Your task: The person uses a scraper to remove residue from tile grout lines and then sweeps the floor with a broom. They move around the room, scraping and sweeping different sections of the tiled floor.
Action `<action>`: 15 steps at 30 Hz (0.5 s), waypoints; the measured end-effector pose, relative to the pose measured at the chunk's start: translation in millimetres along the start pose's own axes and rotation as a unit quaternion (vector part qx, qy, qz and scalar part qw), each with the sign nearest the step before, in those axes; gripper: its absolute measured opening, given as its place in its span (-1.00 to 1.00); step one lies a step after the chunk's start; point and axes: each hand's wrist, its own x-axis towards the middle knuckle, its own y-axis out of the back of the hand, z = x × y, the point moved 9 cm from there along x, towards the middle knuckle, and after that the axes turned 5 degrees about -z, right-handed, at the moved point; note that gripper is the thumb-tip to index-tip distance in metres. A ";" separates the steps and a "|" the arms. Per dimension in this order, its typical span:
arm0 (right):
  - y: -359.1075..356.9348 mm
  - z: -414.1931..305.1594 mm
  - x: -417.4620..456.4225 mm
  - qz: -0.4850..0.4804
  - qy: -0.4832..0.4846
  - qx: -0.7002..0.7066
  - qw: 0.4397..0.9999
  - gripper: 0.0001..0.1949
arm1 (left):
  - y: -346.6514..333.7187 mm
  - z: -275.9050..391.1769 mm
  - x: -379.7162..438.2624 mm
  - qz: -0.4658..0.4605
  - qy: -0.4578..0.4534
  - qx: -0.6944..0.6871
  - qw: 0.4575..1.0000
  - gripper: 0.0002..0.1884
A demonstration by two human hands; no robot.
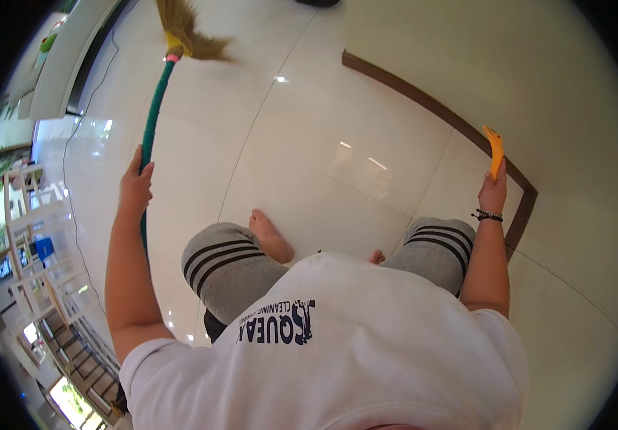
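My left hand point(135, 185) grips the green handle point(151, 121) of a grass broom, held out to my left. Straw bristles point(183, 32) fan out over the floor at the far end, below a yellow binding and a pink band. The lower part of the handle runs alongside my left forearm. On the other side, my right hand point(493, 192) is closed around a curved orange object point(496, 150), apparently plastic; its exact kind is unclear. It sticks out past my fingers, near the wall's brown skirting.
Glossy pale tiles point(309, 145) cover the floor around my bare feet. A wall with brown skirting point(422, 102) juts in on the right. A thin cable point(65, 161) trails along the left, beside a white cabinet point(67, 59) and white frames point(19, 215). A dark object point(317, 2) shows at the top edge.
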 end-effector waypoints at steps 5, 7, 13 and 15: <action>-33.7 -9.1 29.6 -0.005 0.082 -0.015 0.997 -0.51 | -5.8 -7.7 -89.9 -0.145 0.042 -0.104 0.983 -0.51; -50.1 -29.0 25.8 -0.043 0.056 0.006 0.997 -0.51 | -28.1 -14.8 -126.0 -0.250 0.078 -0.133 0.956 -0.50; -99.1 -42.1 54.2 -0.088 0.109 0.008 0.990 -0.51 | -125.1 1.1 -132.5 -0.495 0.081 0.080 0.862 -0.53; -104.0 -40.0 69.6 -0.078 0.183 -0.022 0.980 -0.51 | -135.7 -16.1 -103.1 -0.494 0.015 0.193 0.848 -0.54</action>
